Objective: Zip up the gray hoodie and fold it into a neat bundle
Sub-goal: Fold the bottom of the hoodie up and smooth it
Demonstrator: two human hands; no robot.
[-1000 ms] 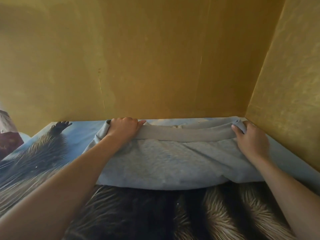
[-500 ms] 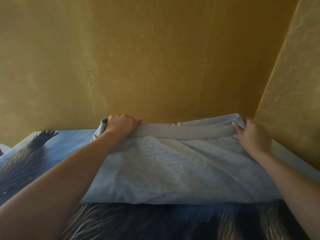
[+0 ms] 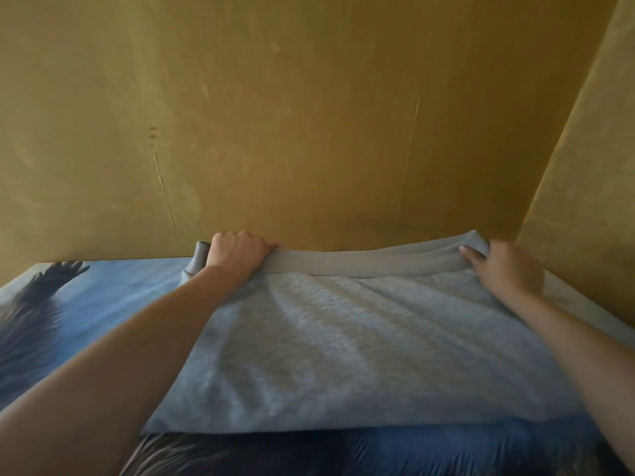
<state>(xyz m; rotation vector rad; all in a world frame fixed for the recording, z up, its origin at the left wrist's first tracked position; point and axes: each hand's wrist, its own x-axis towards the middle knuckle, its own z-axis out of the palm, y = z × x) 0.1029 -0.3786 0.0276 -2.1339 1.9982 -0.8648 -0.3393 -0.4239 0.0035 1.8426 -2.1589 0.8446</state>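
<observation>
I see both of the person's bare arms reaching forward over a bed. The gray hoodie (image 3: 360, 355) lies spread flat between and beneath the two forearms, its near edge folded under close to the camera. The left hand (image 3: 237, 255) is curled into a fist around the ribbed band (image 3: 371, 266) at the hoodie's far edge, with a ribbed cuff (image 3: 197, 259) sticking up just beside its knuckles on the outer side. The right hand (image 3: 508, 269) pinches the other end of that same band, thumb on top and fingers wrapped behind the cloth. The band stretches between the two hands, slightly raised and sagging a little in the middle. Under the hoodie is a blue bedspread (image 3: 113, 293) printed with a furry animal, one dark paw (image 3: 60, 273) showing out to the left of the left hand. Beyond both hands stands a mustard-yellow wall (image 3: 309, 115), meeting a second wall past the right hand.
</observation>
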